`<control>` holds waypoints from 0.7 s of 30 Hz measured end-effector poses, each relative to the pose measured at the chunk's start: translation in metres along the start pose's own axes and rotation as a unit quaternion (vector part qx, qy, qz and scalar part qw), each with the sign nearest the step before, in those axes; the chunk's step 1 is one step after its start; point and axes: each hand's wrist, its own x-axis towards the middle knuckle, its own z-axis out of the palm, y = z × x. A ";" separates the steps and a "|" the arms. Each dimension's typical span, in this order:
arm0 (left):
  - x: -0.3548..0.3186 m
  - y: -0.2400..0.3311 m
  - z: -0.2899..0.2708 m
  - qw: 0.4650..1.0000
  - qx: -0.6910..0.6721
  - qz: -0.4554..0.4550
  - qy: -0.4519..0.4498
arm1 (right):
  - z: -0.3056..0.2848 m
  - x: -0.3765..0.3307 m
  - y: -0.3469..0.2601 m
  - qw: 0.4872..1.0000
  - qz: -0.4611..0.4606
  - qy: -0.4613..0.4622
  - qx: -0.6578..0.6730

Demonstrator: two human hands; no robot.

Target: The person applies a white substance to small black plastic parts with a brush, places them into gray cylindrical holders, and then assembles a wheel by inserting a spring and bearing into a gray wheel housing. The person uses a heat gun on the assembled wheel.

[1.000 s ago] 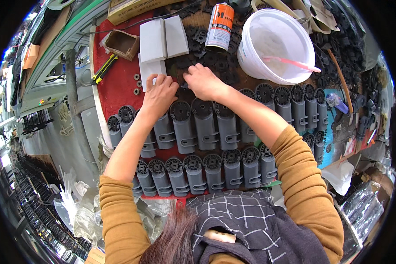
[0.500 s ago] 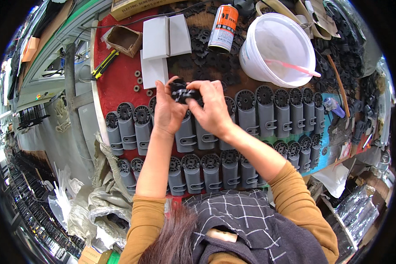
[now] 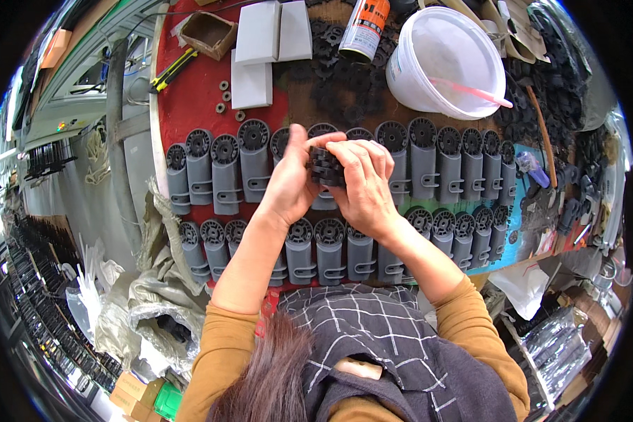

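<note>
Both hands meet above the middle of the red table [image 3: 190, 105]. My left hand [image 3: 295, 179] and my right hand [image 3: 362, 183] together grip a small stack of black toothed plastic rings [image 3: 325, 167], held between the fingertips. Below them lie two rows of grey plastic housings [image 3: 253, 165], each with a round black toothed cap at its top end. A heap of loose black rings [image 3: 330, 77] lies on the table beyond the hands.
A white bucket [image 3: 443, 60] with a pink stick stands at the back right, a spray can [image 3: 362, 28] beside it. Grey blocks [image 3: 271, 35], a small cardboard box [image 3: 207, 32] and a yellow-handled tool [image 3: 172, 69] lie at the back left. Bags hang off the left edge.
My hands have drawn back from the far heap toward me, lifting the stack of black rings. The view has shifted, so the table sits lower in the picture.
</note>
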 end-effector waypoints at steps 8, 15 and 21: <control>-0.043 -0.027 0.020 0.998 0.003 0.044 0.039 | -0.016 -0.026 -0.022 0.994 -0.021 -0.021 -0.110; -0.069 -0.050 0.022 0.990 0.050 0.126 0.049 | -0.032 -0.052 -0.048 0.988 -0.047 -0.031 -0.144; -0.087 -0.059 0.014 0.975 0.107 0.186 0.063 | -0.038 -0.070 -0.070 0.974 -0.086 -0.037 -0.205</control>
